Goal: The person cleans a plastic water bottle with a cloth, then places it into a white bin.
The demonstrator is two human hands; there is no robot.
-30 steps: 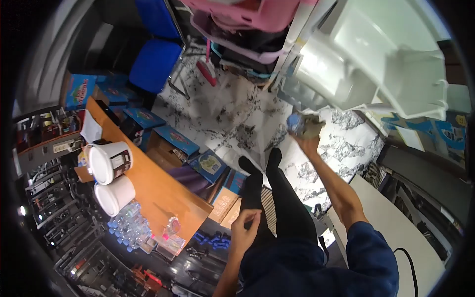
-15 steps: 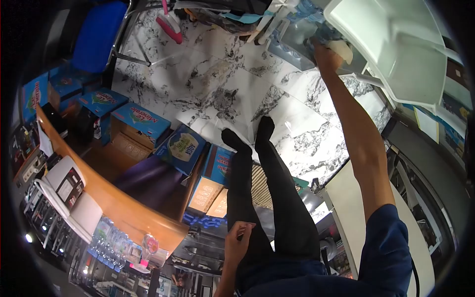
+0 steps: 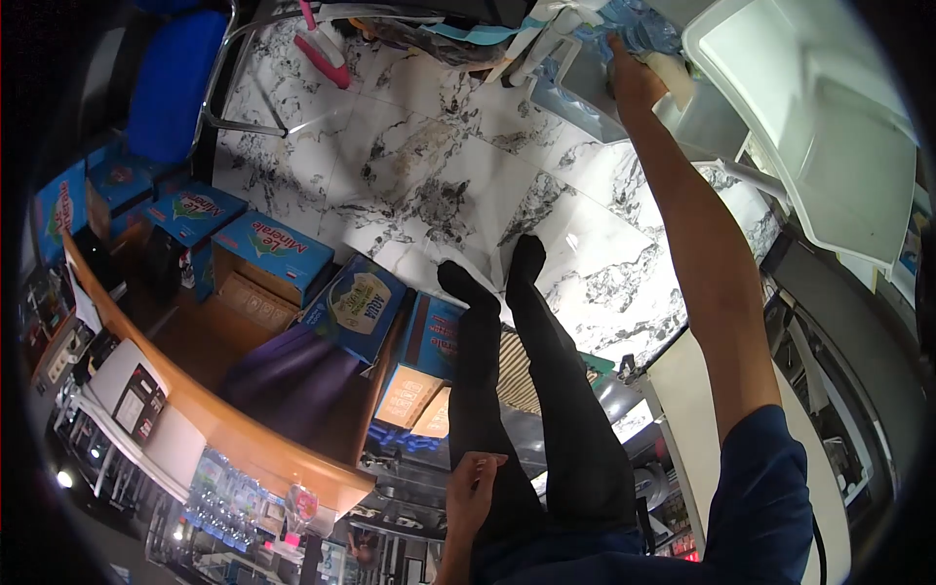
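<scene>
My right arm stretches to the upper right, and my right hand [image 3: 636,84] is down in a grey plastic bin [image 3: 583,93]. Crumpled clear-blue plastic [image 3: 645,27] lies just past it, and a pale cream piece [image 3: 675,80] is right beside it; whether the hand grips either is hidden. My left hand [image 3: 470,492] is in front of my dark trousers near my thigh, fingers curled in and thumb close to them. Anything inside those fingers is too small to make out. A large whitish plastic tub [image 3: 829,146] stands tilted right of the bin.
Several blue cartons, including a Le Minerale box [image 3: 271,249] and an Aqua box [image 3: 361,304], sit left by a curved wooden counter [image 3: 234,429]. Clear bottles [image 3: 222,497] stand beyond it. A blue chair [image 3: 175,88] and a pink-edged brush [image 3: 322,58] are on the marble floor [image 3: 419,166].
My right hand has shifted slightly up and left inside the bin, and more of the cream piece's surroundings show. The whitish tub appears farther right. My left hand is nearly unchanged.
</scene>
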